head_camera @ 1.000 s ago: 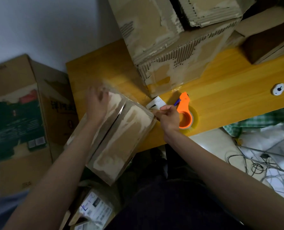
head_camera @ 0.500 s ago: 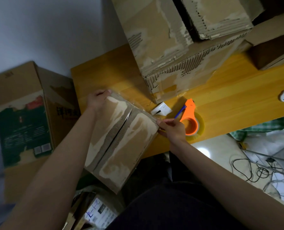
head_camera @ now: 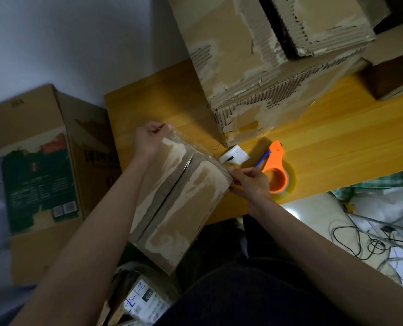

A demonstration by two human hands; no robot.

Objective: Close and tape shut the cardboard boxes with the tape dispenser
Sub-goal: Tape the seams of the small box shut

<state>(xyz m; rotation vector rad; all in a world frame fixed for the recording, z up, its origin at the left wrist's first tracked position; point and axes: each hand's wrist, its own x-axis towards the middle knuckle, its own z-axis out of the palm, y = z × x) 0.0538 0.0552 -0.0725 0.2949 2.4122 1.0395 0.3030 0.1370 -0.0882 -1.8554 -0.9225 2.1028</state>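
A worn cardboard box (head_camera: 184,203) lies tilted over the front edge of the yellow table (head_camera: 313,137), its two top flaps closed with a dark seam between them. A strip of clear tape (head_camera: 191,147) runs across its far end. My left hand (head_camera: 148,140) pinches the tape end at the box's far left corner. My right hand (head_camera: 250,184) pinches the tape at the box's right corner. The orange tape dispenser (head_camera: 277,170) with its clear roll lies on the table just right of my right hand, not held.
A stack of torn cardboard boxes (head_camera: 266,67) fills the back of the table. A small white box (head_camera: 234,157) and a blue pen (head_camera: 261,160) lie by the dispenser. A printed carton (head_camera: 43,172) stands on the left; cables (head_camera: 372,243) lie on the right.
The left hand slid from the flap's top to the box's far left corner and now pinches the tape. The right hand stayed at the right corner. The camera view shifted.
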